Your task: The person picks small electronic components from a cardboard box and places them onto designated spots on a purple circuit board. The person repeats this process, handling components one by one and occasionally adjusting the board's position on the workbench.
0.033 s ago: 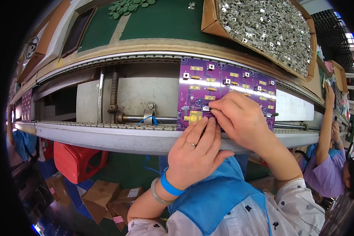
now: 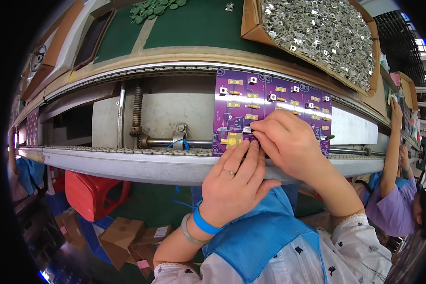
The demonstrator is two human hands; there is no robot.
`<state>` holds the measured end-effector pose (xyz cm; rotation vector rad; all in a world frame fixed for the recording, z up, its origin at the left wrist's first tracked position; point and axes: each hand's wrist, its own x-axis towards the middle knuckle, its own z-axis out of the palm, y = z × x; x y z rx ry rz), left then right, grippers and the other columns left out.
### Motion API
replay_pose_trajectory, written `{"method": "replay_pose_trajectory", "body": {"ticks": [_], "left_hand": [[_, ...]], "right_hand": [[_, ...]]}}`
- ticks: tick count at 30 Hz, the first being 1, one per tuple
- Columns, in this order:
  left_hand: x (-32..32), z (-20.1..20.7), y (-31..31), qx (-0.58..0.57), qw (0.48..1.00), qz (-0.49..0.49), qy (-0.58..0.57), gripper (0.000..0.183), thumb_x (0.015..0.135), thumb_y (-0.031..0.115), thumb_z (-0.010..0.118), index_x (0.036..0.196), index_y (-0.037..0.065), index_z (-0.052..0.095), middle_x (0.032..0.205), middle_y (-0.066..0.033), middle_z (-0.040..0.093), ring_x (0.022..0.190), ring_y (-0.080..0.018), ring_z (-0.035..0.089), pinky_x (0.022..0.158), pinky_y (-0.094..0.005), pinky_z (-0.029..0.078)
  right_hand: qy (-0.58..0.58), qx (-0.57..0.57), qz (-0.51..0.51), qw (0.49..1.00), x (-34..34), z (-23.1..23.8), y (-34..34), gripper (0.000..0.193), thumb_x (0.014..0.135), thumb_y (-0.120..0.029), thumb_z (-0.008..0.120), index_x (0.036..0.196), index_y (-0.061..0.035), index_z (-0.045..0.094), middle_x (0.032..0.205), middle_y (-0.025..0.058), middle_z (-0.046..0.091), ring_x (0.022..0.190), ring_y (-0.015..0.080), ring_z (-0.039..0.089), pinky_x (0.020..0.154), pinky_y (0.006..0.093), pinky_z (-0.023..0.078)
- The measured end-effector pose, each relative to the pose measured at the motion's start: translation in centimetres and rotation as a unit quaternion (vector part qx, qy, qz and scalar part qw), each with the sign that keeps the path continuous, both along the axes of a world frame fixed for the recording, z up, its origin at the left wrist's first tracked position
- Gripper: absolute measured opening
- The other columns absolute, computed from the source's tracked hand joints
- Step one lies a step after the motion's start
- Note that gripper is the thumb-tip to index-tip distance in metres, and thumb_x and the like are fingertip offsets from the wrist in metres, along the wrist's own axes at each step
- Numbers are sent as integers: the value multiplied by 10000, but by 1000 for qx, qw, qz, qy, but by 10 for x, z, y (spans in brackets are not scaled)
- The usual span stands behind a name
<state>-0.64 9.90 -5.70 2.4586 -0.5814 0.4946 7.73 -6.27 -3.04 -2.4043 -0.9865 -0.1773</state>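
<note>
Both hands are at the lower centre of the frame: the left hand (image 2: 234,182) lies palm down, and the right hand (image 2: 293,144) comes over the board from the right. The metal conveyor (image 2: 104,163) crosses the whole middle. At the upper right, a carton (image 2: 251,21) full of loose metal clips (image 2: 322,40) rests on the green surface (image 2: 194,33). The purple circuit board (image 2: 265,104) sits between the conveyor rails, at the centre. Smallest is one metal part (image 2: 247,129), at the lower left portion of this board.

To do this step well, I think one should keep the part upright, align it with its place and press gently, without disturbing the neighbouring parts.

The left fingers are extended, only slightly apart, their tips touching the board's lower edge. The right thumb and index finger are nearly closed, and seem to pinch the metal part.
</note>
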Motion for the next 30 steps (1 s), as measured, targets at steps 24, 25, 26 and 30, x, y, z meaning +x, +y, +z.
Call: {"method": "replay_pose_trajectory", "body": {"ticks": [24,25,26,30], "left_hand": [[5,34,-94,-34,986,-162,17,517,795,262,791,1219,-11,675,1285,-169,635,1206,-367,596,1006,-455,508],[9,38,-103,-38,983,-176,40,533,813,225,770,1271,-16,643,1375,-177,588,1296,-368,534,1058,-484,463],[15,39,-108,-17,983,-176,40,540,820,204,757,1296,-14,625,1398,-180,571,1321,-372,512,1078,-497,441],[34,40,-125,59,983,-165,56,553,861,29,615,1409,12,536,1477,-172,511,1433,-370,409,1174,-544,312]], "right_hand": [[623,381,-257,632,-5,2,-200,732,1059,-582,367,1352,68,536,1176,219,689,1100,292,684,947,407,555],[648,384,-238,612,-1,1,-200,758,1057,-599,339,1363,68,528,1177,219,689,1094,298,686,944,413,555],[672,387,-219,592,3,0,-199,784,1054,-617,311,1373,68,521,1178,220,689,1089,303,689,941,418,556],[734,381,-113,550,14,-11,-202,951,1030,-679,259,1489,152,302,1441,377,459,1326,445,518,1117,512,424]]}}
